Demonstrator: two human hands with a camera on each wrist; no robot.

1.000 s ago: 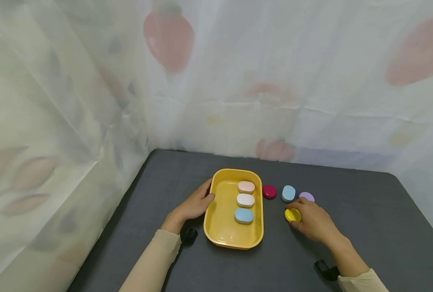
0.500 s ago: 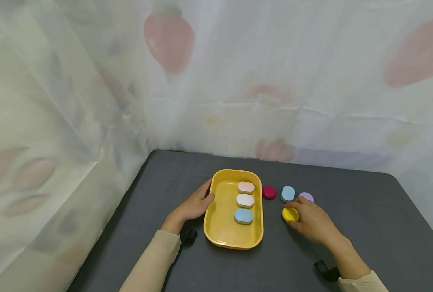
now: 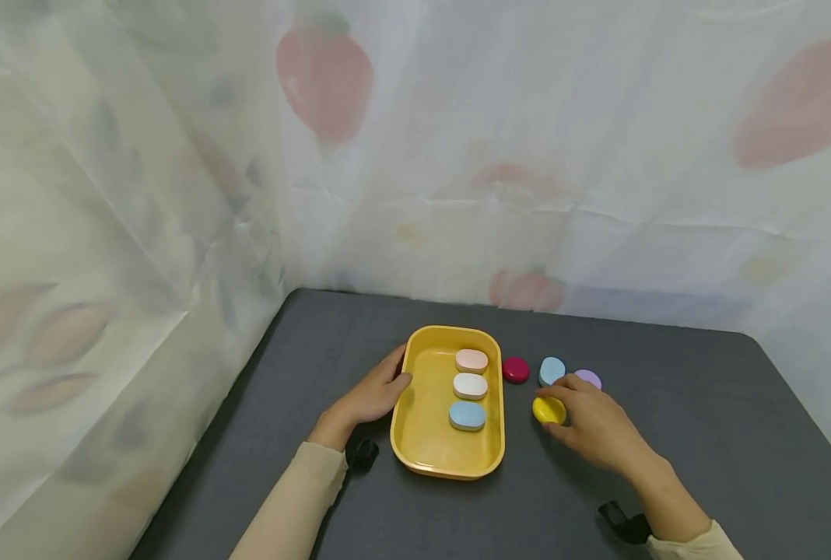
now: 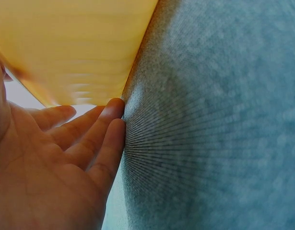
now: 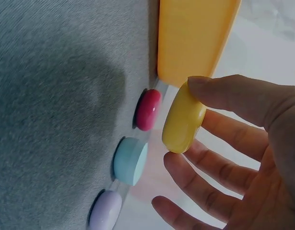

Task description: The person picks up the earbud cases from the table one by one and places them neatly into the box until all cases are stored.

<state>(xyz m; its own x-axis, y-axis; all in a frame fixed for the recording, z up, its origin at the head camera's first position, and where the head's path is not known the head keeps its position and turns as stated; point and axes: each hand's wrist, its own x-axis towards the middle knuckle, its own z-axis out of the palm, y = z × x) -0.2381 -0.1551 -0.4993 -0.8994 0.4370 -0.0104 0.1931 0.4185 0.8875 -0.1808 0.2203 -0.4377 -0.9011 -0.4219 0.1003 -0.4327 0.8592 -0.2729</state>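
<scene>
A yellow tray (image 3: 426, 455) lies on the dark grey table, and my left hand (image 3: 376, 391) holds its left side, thumb over the rim. From the left wrist view, the fingers (image 4: 89, 139) of that hand reach along the tray's outer wall (image 4: 85, 52). My right hand (image 3: 601, 424) pinches a glossy yellow oval piece (image 3: 549, 410), shaped like a large pill, between thumb and fingers. The right wrist view has this yellow piece (image 5: 183, 120) raised off the table. Inside the tray sit a pale pink piece (image 3: 471, 360), a white piece (image 3: 470, 386) and a blue piece (image 3: 468, 415) in a column.
Right of the tray, a dark red round piece (image 3: 516, 370), a light blue piece (image 3: 552, 371) and a purple piece (image 3: 588, 379) lie in a row on the table (image 3: 724, 420). The purple one is partly behind my right hand. A printed curtain (image 3: 422, 155) hangs behind.
My right hand has moved slightly left toward the tray, carrying the yellow oval piece. My left hand and the tray have stayed in place.
</scene>
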